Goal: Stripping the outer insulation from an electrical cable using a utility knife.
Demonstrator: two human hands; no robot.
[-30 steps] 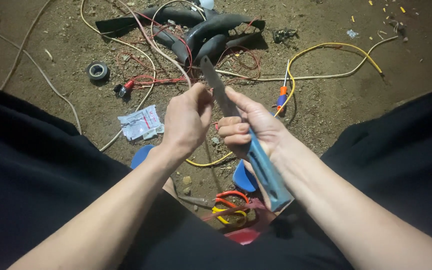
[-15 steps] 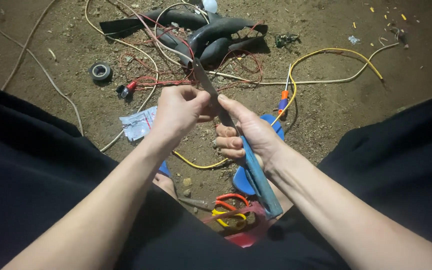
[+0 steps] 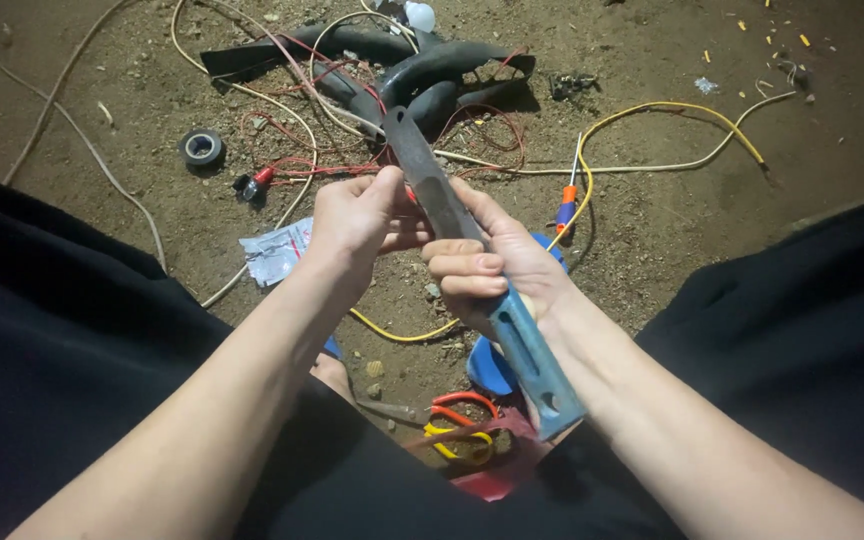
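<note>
A: What is the person working on right now?

B: The right hand [image 3: 487, 275] is gripping the blue handle of a knife [image 3: 442, 205], blade pointing away over the dirt floor [image 3: 652, 210]. The left hand [image 3: 357, 215] is pinching something thin against the blade (likely a red wire [image 3: 297, 170], though I cannot tell for sure).

A: So, which step?

B: It looks like scraping or stripping a wire end. The next move calls for a steady pinch and a short, controlled stroke away from the fingers.

A: Anything nearby?

B: 1 roll of tape [image 3: 201, 148], a screwdriver [image 3: 567, 200], scissors [image 3: 457, 425].
</note>
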